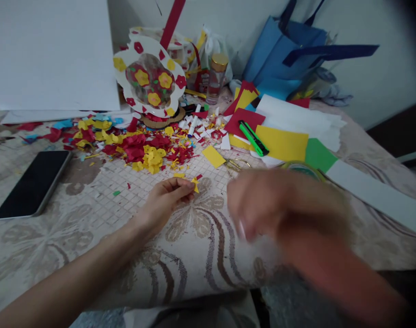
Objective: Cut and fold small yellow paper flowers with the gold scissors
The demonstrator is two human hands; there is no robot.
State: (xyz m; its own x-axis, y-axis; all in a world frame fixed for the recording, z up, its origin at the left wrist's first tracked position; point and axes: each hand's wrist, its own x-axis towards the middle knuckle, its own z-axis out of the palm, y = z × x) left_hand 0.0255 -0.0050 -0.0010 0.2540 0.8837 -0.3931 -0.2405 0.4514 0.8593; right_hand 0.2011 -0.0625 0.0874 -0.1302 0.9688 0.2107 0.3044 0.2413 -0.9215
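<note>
Between the thumb and fingers of my left hand point(170, 196) is a small yellow paper piece point(195, 184), pinched over the patterned tablecloth. My right hand point(286, 200) hangs over the table's right half, smeared by motion, so its fingers and anything in them do not show clearly. Just beyond it lie a thin gold-coloured metal thing point(238, 164) and a yellow paper rectangle point(213, 156). Ahead of my left hand, yellow paper flowers point(151, 159) sit in a heap beside red paper pieces point(136, 146).
A black phone point(32, 184) lies at left. A green box cutter point(254, 138) rests on coloured paper sheets point(283, 142), near a tape roll point(303, 168). Behind stand a flower-decorated white lantern point(123, 86), a gold-lidded jar point(216, 79), a white board point(52, 54) and a blue bag point(272, 54).
</note>
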